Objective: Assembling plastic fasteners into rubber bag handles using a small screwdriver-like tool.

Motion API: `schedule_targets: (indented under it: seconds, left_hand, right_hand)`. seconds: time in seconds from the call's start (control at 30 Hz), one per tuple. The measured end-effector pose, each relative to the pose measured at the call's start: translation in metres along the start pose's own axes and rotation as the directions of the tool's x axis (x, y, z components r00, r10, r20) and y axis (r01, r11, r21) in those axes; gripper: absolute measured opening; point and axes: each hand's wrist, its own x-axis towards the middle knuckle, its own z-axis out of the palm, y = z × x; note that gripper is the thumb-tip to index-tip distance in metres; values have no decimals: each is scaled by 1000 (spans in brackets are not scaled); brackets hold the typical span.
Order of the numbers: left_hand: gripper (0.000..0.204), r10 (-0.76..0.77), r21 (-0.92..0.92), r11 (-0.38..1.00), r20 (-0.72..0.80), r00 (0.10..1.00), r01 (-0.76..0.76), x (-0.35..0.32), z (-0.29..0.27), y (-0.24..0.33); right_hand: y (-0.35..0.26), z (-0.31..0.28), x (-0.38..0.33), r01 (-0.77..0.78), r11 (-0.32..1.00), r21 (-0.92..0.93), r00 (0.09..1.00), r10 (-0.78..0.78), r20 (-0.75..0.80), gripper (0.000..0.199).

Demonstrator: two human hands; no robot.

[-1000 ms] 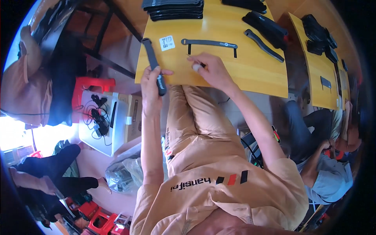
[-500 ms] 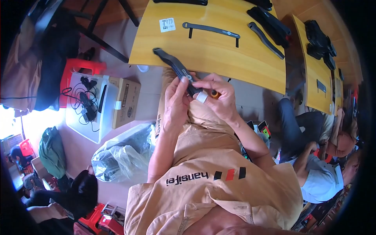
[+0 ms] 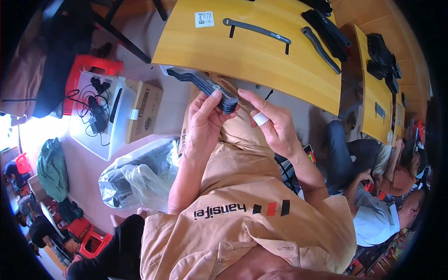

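Note:
A stack of dark grey straps (image 3: pixel 203 86) with pale printing and rounded ends is held in my left hand (image 3: pixel 204 120). My thumb presses on its top, near the closer end, while the far end sticks out toward the table's front edge. Just to the right, my right hand (image 3: pixel 278 125) is apart from the stack, with the index finger stretched toward it and nothing visible in its grip. White tape (image 3: pixel 260 119) wraps one of its fingers. On the yellow table (image 3: pixel 196 49) lies a single strap (image 3: pixel 256 30) with two short black tabs beneath it.
A white label (image 3: pixel 204 19) and more black straps (image 3: pixel 326 32) are on the table. To the left stand a clear bin (image 3: pixel 105 149) with cables, a cardboard box (image 3: pixel 147 112), a red stool (image 3: pixel 100 63) and a plastic bag (image 3: pixel 140 172). Another person (image 3: pixel 378 210) sits at right.
My right hand has come away from the straps and moved right, its index finger now extended. The left hand still grips the stack, which has turned to show several layers along its edge.

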Motion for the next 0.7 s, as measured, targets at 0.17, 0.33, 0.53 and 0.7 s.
schedule_targets:
  seconds: [0.17, 0.33, 0.53, 0.7]
  left_hand:
    - [14, 26, 20, 999, -29, 999, -25, -3, 1, 0]
    - [12, 95, 49, 994, -20, 995, -94, -2, 1, -4]
    - [13, 149, 69, 987, -23, 989, -147, -3, 4, -4]
    - [11, 212, 176, 964, -44, 976, -201, -1, -2, -8]
  right_hand:
    - [-9, -3, 1, -5, 996, -93, 999, 10, 54, 40]
    - [-11, -3, 1, -19, 992, -121, 998, 27, 62, 43]
    - [-14, -7, 2, -93, 989, -116, 989, 106, 108, 41]
    - [-11, -10, 2, -85, 987, -135, 987, 102, 126, 41]
